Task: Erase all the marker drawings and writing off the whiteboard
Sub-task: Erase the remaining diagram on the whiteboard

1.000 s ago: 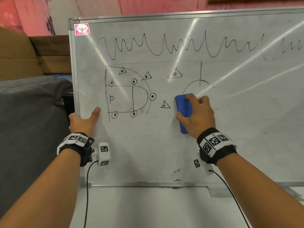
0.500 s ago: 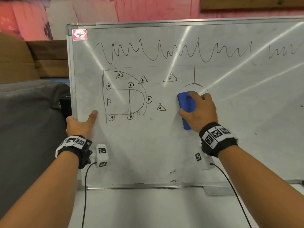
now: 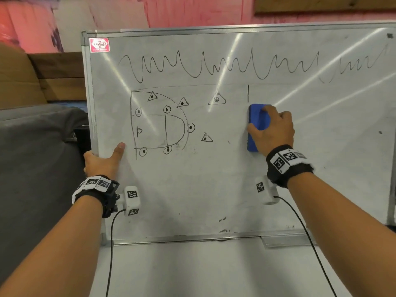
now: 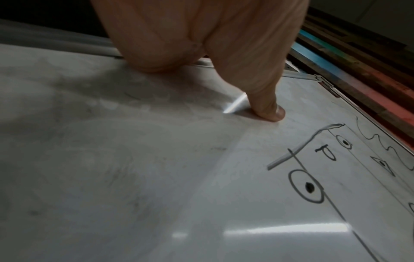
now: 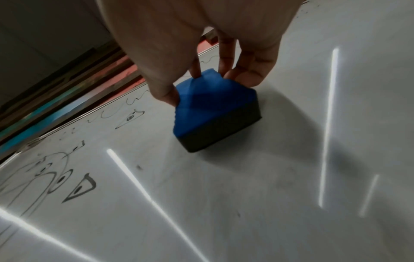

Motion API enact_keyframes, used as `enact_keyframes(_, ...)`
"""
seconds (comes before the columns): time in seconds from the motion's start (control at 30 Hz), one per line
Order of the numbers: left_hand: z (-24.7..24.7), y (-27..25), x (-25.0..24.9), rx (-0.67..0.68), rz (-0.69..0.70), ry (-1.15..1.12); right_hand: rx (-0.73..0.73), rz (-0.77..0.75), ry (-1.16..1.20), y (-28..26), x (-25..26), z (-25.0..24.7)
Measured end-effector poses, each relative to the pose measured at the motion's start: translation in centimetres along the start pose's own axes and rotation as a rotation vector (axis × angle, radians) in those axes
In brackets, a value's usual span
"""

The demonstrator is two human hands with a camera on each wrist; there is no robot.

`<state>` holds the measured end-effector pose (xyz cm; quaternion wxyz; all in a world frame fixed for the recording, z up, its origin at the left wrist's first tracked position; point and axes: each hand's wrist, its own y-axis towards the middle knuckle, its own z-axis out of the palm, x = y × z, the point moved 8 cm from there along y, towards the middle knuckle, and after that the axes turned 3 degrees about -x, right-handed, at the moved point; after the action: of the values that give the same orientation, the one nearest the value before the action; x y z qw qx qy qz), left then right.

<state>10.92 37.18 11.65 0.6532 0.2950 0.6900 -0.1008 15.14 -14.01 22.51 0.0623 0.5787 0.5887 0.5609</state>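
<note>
A whiteboard (image 3: 214, 189) stands upright before me. A wavy black line (image 3: 192, 67) runs across its top. Below it at the left is a court diagram (image 3: 158, 125) with dotted circles and triangles. A short vertical stroke (image 3: 248, 93) stands just above the blue eraser (image 3: 256, 125). My right hand (image 3: 272, 129) grips the eraser (image 5: 212, 109) and presses its dark pad against the board. My left hand (image 3: 100, 161) holds the board's left edge, thumb (image 4: 268, 109) flat on the white face and fingers hidden behind the frame.
A grey cushion (image 3: 36, 168) lies to the left of the board, with brown boxes (image 3: 42, 78) behind it. A pink wall (image 3: 171, 11) rises behind the board. A metal tray (image 3: 214, 239) runs along the board's bottom edge above a white tabletop (image 3: 203, 271).
My right hand slid the eraser up and to the right, wiping away the arc under the vertical stroke and shortening that stroke. My left hand stayed on the board's edge.
</note>
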Motion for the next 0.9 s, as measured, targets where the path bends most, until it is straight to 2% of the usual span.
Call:
enact_keyframes(0.07, 0.0, 0.0, 0.0, -0.006, 0.002, -0.003, 0.015, -0.008, 0.007, 0.2, 0.5, 0.1)
enact_keyframes(0.2, -0.2, 0.0, 0.2, -0.008, 0.003, -0.006, 0.138, -0.124, -0.092, -1.9, 1.2, 1.5)
enact_keyframes(0.4, -0.2, 0.4, 0.3, -0.006, 0.006, -0.003, -0.034, 0.147, 0.053, 0.0, -1.4, -0.7)
enact_keyframes(0.57, 0.0, 0.5, 0.4, -0.014, 0.022, -0.015, 0.051, 0.134, 0.047, -2.1, -0.7, 1.4)
enact_keyframes(0.67, 0.0, 0.6, 0.5, -0.012, 0.025, -0.003, 0.018, 0.157, 0.082, -1.2, -0.4, 1.3)
enact_keyframes(0.77, -0.1, 0.7, 0.6, -0.015, 0.023, -0.008, -0.029, 0.114, 0.108, 1.5, 1.2, 0.4)
enact_keyframes(0.9, 0.0, 0.8, 0.6, -0.021, 0.022, 0.001, -0.017, 0.009, 0.047, 3.7, 4.0, -0.3)
